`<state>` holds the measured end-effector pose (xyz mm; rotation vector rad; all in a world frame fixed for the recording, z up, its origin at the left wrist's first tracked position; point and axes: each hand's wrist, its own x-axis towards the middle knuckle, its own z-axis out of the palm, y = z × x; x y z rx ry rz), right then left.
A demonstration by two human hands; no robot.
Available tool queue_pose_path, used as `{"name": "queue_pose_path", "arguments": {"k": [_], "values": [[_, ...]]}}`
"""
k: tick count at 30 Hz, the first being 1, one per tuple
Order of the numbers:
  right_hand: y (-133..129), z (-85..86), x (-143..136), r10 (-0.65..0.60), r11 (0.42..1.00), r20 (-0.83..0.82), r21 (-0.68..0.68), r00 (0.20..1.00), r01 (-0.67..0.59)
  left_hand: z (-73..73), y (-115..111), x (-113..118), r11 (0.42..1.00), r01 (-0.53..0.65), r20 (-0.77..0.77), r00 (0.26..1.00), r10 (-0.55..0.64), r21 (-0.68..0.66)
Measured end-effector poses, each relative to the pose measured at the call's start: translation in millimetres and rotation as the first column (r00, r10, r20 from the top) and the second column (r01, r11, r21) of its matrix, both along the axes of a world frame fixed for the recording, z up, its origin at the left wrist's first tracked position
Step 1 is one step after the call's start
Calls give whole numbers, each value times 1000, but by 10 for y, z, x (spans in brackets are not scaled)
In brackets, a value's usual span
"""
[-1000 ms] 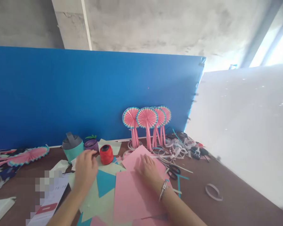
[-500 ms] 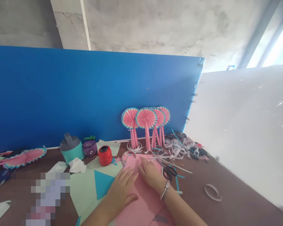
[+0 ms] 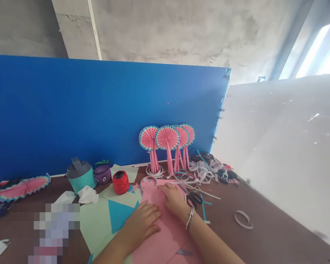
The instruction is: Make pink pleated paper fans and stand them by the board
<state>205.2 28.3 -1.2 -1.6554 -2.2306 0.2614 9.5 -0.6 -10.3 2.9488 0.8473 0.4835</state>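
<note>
A blue panel (image 3: 99,102) spans the back, with a white panel (image 3: 280,146) along the right side. Between them and the person spreads a brown table (image 3: 264,238). Pink paper (image 3: 162,236) lies flat near its front, directly under both hands; it is plain, smooth and lighter than the wood, overlapping pale green sheets (image 3: 95,216) to its left. The left hand (image 3: 143,222) is released and flat, palm down, fingers slightly spread and thumb apart, resting on the pink paper's left side. The right hand (image 3: 176,200) touches the paper's upper part with bent fingers, the index stretched toward the left; whether it pinches an edge, I cannot tell. Hands and forearms cover parts of the paper's outline. Four pink pleated fans (image 3: 167,138) stand upright against the blue panel, just behind the paper. Left of them are a teal tumbler (image 3: 81,178) with a grey lid, a purple cup (image 3: 102,174) and a red roll (image 3: 121,182). A heap of pale strips (image 3: 205,172) lies right of the fans. Dark scissors (image 3: 194,200) sit just beside the right hand, and a pale ring (image 3: 243,220) lies apart, farther right.
</note>
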Motion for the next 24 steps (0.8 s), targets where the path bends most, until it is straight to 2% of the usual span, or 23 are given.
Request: {"name": "queue_pose_path", "arguments": {"k": [5,12,15,17,18,19,20,21,22,23,24], "values": [[40,-44,5,64,998,-152,-3,986,-65,39,44,84,992,-39,19,999,37,121],[40,0,4,-37,996,-177,-92,983,21,11,110,131,925,-64,-25,997,79,374],[22,42,34,-101,992,-133,-84,986,91,54,194,45,901,-165,122,984,126,401],[15,62,58,-114,992,-151,-76,982,104,126,275,-120,868,-320,319,926,202,380],[13,71,67,-115,991,-168,-82,979,102,172,317,-237,822,-452,436,854,285,348],[11,79,72,-114,991,-183,-90,977,98,222,358,-370,747,-602,530,747,401,282],[10,86,75,-113,991,-194,-98,975,95,272,394,-513,636,-745,592,610,526,202],[8,93,75,-112,990,-198,-104,974,93,316,425,-656,497,-859,613,460,642,124],[7,99,73,-111,990,-195,-107,974,91,352,450,-792,355,-931,577,333,746,79],[6,105,69,-111,990,-188,-108,976,92,377,469,-913,233,-970,495,238,836,74],[6,109,64,-111,990,-179,-108,978,92,390,482,-1012,148,-985,388,172,905,92]]}}
